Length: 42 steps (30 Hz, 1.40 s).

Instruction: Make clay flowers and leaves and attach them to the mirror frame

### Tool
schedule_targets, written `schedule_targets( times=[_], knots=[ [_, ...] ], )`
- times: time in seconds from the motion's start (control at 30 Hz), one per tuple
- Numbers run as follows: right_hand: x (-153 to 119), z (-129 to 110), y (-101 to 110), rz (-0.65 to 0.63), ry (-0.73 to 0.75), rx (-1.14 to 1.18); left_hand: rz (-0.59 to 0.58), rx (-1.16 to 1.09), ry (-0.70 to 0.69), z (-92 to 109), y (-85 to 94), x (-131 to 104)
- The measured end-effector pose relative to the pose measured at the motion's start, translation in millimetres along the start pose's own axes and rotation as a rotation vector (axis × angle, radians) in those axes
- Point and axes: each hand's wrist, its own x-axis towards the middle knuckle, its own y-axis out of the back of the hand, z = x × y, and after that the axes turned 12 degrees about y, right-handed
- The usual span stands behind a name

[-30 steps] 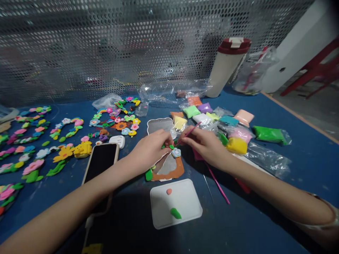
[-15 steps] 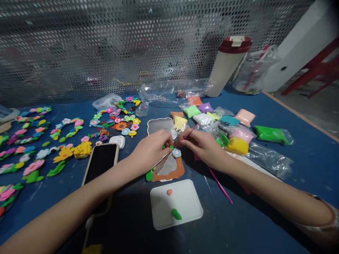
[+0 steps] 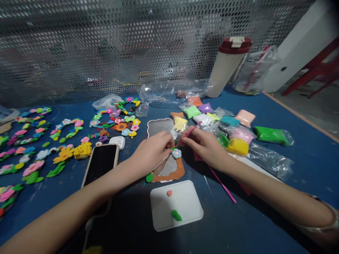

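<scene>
A frame with brown clay (image 3: 173,175) along its lower and right edges lies at the centre, a blue clay flower (image 3: 176,153) on its upper right. Over its left side rests my left hand (image 3: 155,150), fingers closed at a small green piece beside the flower; whether they grip it is hidden. My right hand (image 3: 205,144) pinches a thin pink tool (image 3: 194,129), its tip near that green piece. Below lies a white tray (image 3: 156,221) with an orange-pink lump (image 3: 169,193) and a green lump (image 3: 176,215) of clay.
A phone (image 3: 102,162) and many clay decorations (image 3: 65,154) are on the left. Bagged clay packets (image 3: 203,119) lie behind my right hand. A tumbler (image 3: 226,67) stands at the back. A second pink tool (image 3: 222,185) and a needle (image 3: 208,188) lie near my right forearm.
The pink tool in my right hand has tilted more upright, and its upper end has shifted right and up. My left fingers have moved very slightly.
</scene>
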Motion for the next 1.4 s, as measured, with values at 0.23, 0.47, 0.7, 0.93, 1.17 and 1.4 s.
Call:
schedule_targets(
  times=[0.23,0.47,0.7,0.93,1.17,1.4],
  knots=[
    [1,-2,-3,0.036,-0.063,-0.029,0.005,0.009,0.029,1,0.5,-1],
    [0,-2,-4,0.035,-0.089,-0.039,0.0,0.007,0.025,1,1.8,-2],
    [0,0,-4,0.02,-0.078,0.022,-0.017,0.005,0.009,0,1.4,-1],
    [1,3,-4,0.004,-0.094,0.077,-0.006,0.008,0.013,1,1.6,-2],
    [6,6,-4,-0.036,-0.104,0.159,-0.018,0.016,-0.014,1,1.8,-2],
    [7,9,-2,-0.05,-0.122,0.198,0.001,0.012,-0.013,0,-0.8,-1]
  ],
)
